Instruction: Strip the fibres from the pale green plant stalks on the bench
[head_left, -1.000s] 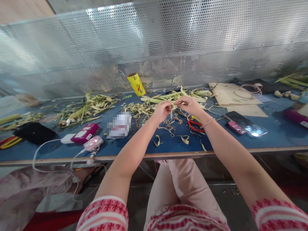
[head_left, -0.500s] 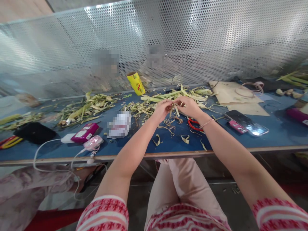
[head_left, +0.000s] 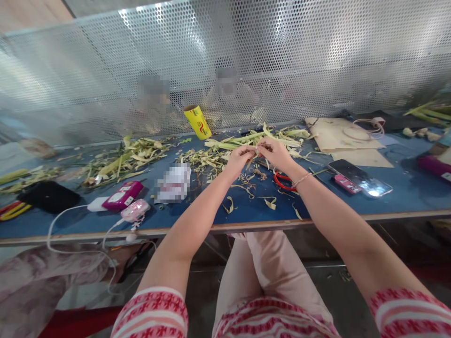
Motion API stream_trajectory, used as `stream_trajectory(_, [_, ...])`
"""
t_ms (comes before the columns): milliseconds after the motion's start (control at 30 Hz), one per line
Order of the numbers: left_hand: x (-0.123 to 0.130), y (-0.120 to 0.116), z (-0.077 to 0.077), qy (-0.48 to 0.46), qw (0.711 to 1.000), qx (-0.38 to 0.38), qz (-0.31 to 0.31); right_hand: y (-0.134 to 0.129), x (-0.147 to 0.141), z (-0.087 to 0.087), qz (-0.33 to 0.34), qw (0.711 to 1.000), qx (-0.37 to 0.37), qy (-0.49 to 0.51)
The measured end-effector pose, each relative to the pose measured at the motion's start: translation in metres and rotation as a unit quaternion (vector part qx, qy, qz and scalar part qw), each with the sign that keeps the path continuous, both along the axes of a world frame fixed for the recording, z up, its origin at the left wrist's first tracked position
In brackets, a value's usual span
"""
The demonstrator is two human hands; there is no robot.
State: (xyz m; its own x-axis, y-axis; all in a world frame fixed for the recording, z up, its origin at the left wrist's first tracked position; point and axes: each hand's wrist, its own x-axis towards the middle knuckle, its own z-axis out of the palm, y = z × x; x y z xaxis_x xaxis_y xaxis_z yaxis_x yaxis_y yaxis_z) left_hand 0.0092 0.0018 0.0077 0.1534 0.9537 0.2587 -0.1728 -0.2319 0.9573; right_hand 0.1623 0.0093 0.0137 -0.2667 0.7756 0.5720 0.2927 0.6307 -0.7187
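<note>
My left hand (head_left: 240,158) and my right hand (head_left: 274,152) meet fingertip to fingertip above the blue table (head_left: 197,211). Both are closed in a pinch on something small between them, too small to make out. Just behind and beneath them spreads a pile of pale green husk strips (head_left: 246,140), with finer shreds (head_left: 202,160) to the left. Red-handled scissors (head_left: 282,180) lie beside my right wrist. Thin curled scraps (head_left: 270,203) are scattered nearer the table's front edge.
A yellow tube (head_left: 198,123) stands tilted near the perforated metal screen (head_left: 296,56). Leftward are another husk pile (head_left: 130,157), a purple device (head_left: 123,195) with a white cable and a black pouch (head_left: 49,196). Brown paper (head_left: 340,134) and a phone (head_left: 347,171) lie right.
The pale strips that hung beneath my fingers no longer show there. My fingertips remain together, with my right hand slightly higher.
</note>
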Motion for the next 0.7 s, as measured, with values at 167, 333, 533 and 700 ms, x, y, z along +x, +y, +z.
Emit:
stream_trajectory(167, [-0.001,-0.001,0.000,0.046,0.998,0.035,0.001,0.004,-0.001,-0.002,-0.011,0.999,-0.035,0.023])
stream_trajectory(333, [0.001,-0.009,0.007,0.143,0.985,0.090,0.022,0.005,-0.002,-0.003,-0.008,0.999,-0.049,0.021])
stream_trajectory(533, [-0.002,-0.006,0.004,0.141,0.986,0.074,0.043,0.009,0.005,0.003,-0.042,0.997,-0.060,0.010])
stream_trajectory(700, [-0.004,0.001,0.001,0.028,0.999,-0.013,0.040,0.015,0.005,-0.002,0.052,0.978,-0.203,0.015])
